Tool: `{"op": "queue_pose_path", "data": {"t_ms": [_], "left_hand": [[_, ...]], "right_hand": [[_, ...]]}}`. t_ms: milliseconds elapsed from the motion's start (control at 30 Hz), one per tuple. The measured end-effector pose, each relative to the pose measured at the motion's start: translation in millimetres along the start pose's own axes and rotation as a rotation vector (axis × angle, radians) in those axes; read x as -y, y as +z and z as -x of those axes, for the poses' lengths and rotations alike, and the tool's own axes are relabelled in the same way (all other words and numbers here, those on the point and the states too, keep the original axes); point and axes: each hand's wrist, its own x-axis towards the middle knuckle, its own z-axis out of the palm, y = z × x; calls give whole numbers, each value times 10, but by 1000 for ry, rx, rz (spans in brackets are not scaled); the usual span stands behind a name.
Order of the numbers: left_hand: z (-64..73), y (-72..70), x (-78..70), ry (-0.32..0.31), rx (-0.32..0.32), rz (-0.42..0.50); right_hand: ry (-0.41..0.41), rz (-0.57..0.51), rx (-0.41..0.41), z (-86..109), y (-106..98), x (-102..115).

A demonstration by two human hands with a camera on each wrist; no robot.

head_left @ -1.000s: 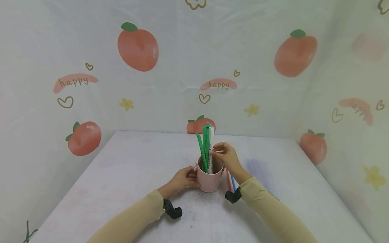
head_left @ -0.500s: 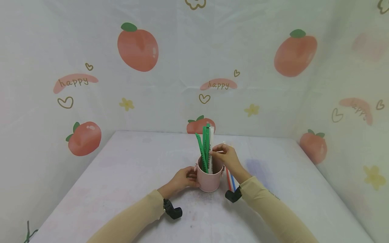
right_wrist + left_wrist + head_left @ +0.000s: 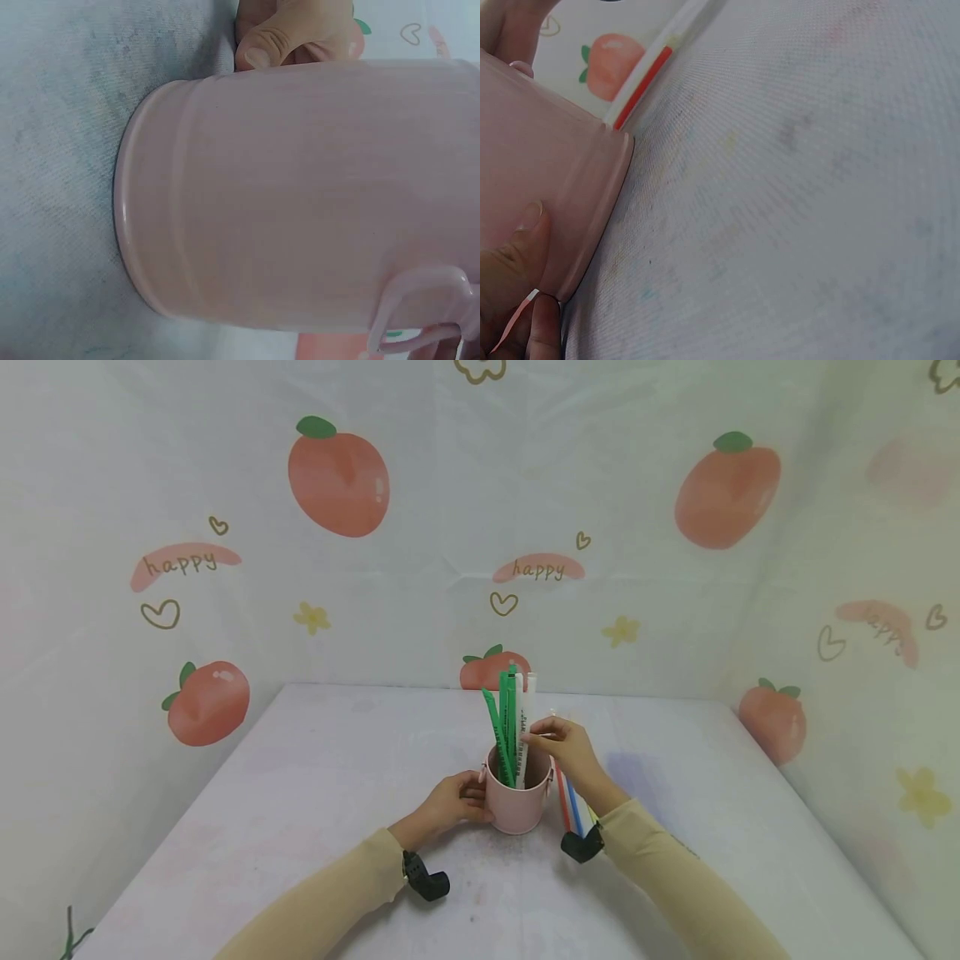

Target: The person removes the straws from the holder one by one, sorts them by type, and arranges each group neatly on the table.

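The head view looks forward and down across the surface (image 3: 337, 760), from well back, towards the patterned backdrop (image 3: 435, 468). Both wrist views look low and close, tipped sideways, the right one mostly filled by the pink bucket (image 3: 285, 202) all three share.

A second white straw (image 3: 530, 697) is now seen parted at the top from the first white straw (image 3: 519, 693); the right hand (image 3: 572, 753) has been shifted slightly rightward, and a yellow-green strip (image 3: 592, 815) has been uncovered near it.
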Motion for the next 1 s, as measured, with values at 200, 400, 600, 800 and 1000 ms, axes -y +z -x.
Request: {"op": "queue_pose_path", "data": {"t_ms": [200,400,600,800,1000], "left_hand": [[13,12,-29,4,-6,-7],[-25,12,47,2,-8,-4],[-21,6,49,3,1,0],[-16,2,55,11,13,0],[-18,7,58,4,9,-11]], "right_hand": [[-26,-72,-1,48,-65,15],[-58,-144,-12,63,-104,17],[-71,-191,-23,46,-150,35],[-113,-275,-14,13,-212,63],[-137,-426,-11,-40,-291,116]]}}
